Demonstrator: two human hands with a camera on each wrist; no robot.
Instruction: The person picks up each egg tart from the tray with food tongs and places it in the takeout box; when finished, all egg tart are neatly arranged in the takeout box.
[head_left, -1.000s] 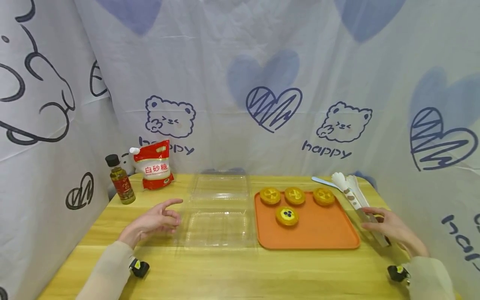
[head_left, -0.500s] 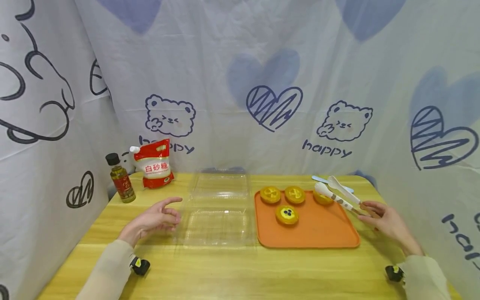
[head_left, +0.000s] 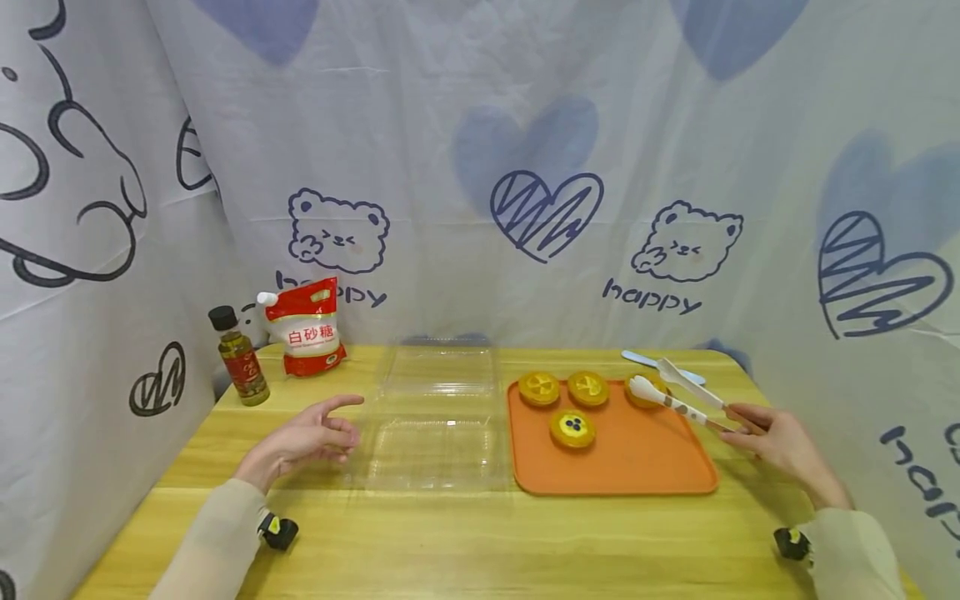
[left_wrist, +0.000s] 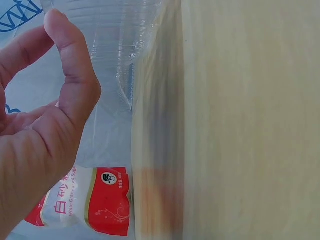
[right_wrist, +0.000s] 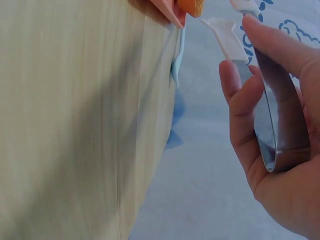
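Note:
My right hand [head_left: 783,446] grips a pair of food tongs [head_left: 688,410] with white tips and a metal spring body. Their arms stand spread, and one tip lies in front of the rear right egg tart [head_left: 637,393], partly hiding it; whether they touch cannot be told. In the right wrist view, fingers and thumb wrap the metal tongs [right_wrist: 287,125]. My left hand [head_left: 300,442] hovers by the left side of a clear plastic box [head_left: 435,454] with its lid folded back. Its fingers are loosely bent and hold nothing; the left wrist view has the thumb near the clear plastic [left_wrist: 107,30].
An orange tray [head_left: 622,471] carries the tarts, including a blueberry-topped one [head_left: 573,429]. Behind it lies a pale blue utensil [head_left: 641,359]. A sugar bag [head_left: 311,333] and an oil bottle [head_left: 243,367] stand at the back left. A printed curtain [head_left: 435,275] encloses the wooden table.
The tongs have been lifted off the table on the right, swung left over the tray's rear right corner, and their arms have spread. The left hand has stayed in place.

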